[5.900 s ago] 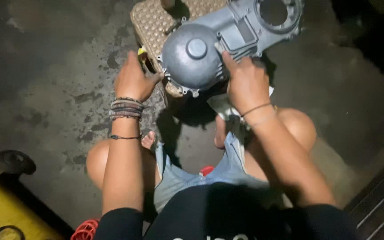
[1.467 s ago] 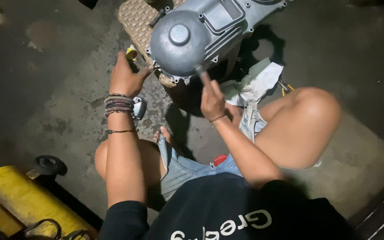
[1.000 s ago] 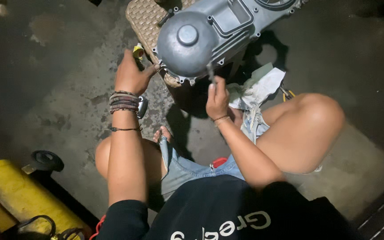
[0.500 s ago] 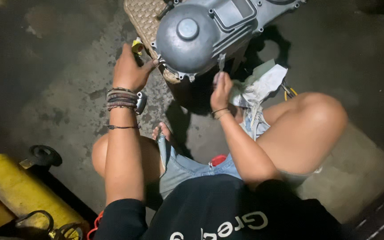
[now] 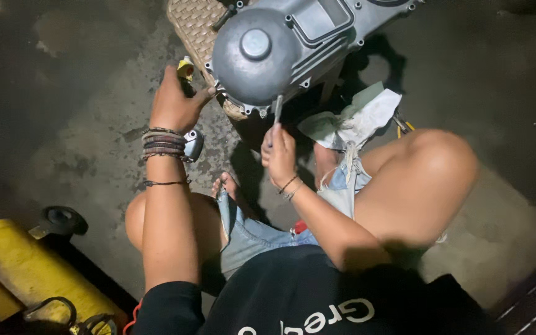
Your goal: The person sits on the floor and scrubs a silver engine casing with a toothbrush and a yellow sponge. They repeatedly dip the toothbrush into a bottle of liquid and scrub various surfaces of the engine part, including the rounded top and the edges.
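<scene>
Grey engine cover, tan woven stool, yellow container, white rag

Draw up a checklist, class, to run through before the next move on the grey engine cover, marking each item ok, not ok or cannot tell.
1. Left hand steadies the engine cover at its rim: ok.
2. Right hand grips the slim metal tool: ok.
3. Tool tip seated on a rim bolt: cannot tell.
4. Cover rests on the woven stool: ok; stability cannot tell.
5. White rag lies clear of the tool: ok.
6. Bare foot on the floor clear of the cover: ok.
</scene>
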